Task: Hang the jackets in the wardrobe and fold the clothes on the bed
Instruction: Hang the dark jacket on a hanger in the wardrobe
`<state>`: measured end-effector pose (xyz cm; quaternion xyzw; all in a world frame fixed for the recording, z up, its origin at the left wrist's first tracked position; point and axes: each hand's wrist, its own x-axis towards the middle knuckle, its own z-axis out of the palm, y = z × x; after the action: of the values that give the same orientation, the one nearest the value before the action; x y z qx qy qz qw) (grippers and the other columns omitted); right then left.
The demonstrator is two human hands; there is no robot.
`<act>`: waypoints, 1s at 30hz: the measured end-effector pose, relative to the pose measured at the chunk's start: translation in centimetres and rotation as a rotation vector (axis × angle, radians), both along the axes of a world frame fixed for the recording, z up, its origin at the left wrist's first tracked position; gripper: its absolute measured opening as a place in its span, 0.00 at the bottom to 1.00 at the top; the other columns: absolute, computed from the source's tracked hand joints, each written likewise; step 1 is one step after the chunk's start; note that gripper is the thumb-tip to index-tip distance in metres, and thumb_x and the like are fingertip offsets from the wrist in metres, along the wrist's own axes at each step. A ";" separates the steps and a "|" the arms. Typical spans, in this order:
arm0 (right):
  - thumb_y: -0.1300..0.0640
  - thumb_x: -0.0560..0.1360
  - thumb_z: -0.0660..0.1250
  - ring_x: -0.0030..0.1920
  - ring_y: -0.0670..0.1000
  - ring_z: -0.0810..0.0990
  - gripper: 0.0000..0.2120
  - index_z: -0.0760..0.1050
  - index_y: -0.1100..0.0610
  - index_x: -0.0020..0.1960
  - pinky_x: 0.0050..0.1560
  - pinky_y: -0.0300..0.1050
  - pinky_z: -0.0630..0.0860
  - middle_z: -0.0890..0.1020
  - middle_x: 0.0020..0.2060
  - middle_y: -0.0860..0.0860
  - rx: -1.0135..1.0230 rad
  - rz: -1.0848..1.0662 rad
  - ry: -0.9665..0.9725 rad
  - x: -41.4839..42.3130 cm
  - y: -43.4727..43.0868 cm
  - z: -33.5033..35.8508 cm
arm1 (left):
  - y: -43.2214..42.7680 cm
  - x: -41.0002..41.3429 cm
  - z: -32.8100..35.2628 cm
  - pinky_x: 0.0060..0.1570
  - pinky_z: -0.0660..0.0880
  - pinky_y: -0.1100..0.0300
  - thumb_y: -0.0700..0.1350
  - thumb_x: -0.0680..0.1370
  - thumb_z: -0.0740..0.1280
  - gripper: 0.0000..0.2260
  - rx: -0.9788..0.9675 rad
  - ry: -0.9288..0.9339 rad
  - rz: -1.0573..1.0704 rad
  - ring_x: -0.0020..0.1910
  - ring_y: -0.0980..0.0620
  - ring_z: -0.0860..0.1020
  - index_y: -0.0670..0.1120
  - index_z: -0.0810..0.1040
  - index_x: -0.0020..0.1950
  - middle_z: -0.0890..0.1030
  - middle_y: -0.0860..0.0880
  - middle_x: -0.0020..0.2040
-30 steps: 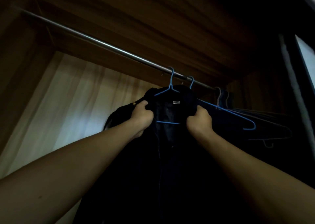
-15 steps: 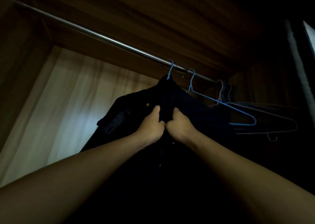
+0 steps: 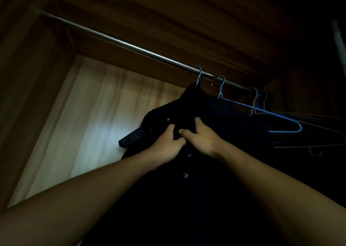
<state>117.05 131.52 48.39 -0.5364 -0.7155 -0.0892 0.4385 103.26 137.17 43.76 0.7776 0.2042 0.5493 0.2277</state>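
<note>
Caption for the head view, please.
Left hand and right hand grip a dark jacket hung by a blue hanger on the wardrobe rail.

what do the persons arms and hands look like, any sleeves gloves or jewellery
The left hand and right hand are bare: no gloves, rings, watch or bracelet visible. The left forearm and right forearm show no sleeves up to the frame's edge. Dim light hides fine marks.

Head view — upward (close in) toward the wardrobe rail
</note>
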 end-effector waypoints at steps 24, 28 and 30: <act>0.47 0.82 0.60 0.59 0.62 0.78 0.18 0.72 0.56 0.67 0.57 0.52 0.75 0.78 0.62 0.60 0.074 -0.796 -0.189 11.2 -12.7 8.0 | -9.0 3.2 11.7 0.68 0.71 0.51 0.53 0.81 0.65 0.15 0.573 0.231 0.241 0.65 0.50 0.73 0.55 0.76 0.68 0.72 0.51 0.65; 0.49 0.82 0.63 0.66 0.63 0.75 0.21 0.71 0.60 0.70 0.62 0.52 0.72 0.74 0.69 0.63 -0.091 -0.830 -0.230 12.2 -11.0 7.3 | -9.3 5.1 12.4 0.65 0.73 0.52 0.53 0.81 0.65 0.16 0.589 0.281 0.254 0.62 0.50 0.75 0.54 0.77 0.68 0.73 0.50 0.64; 0.52 0.82 0.61 0.64 0.64 0.76 0.19 0.71 0.61 0.69 0.60 0.53 0.73 0.75 0.67 0.64 -0.096 -0.829 -0.239 12.4 -10.3 6.9 | -9.2 5.5 12.4 0.64 0.72 0.56 0.54 0.81 0.65 0.16 0.595 0.289 0.263 0.63 0.51 0.74 0.54 0.76 0.69 0.72 0.50 0.65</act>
<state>129.47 121.22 55.33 -0.7841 -0.4889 -0.2856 0.2542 108.80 127.98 56.12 0.8465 0.1639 0.4938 -0.1125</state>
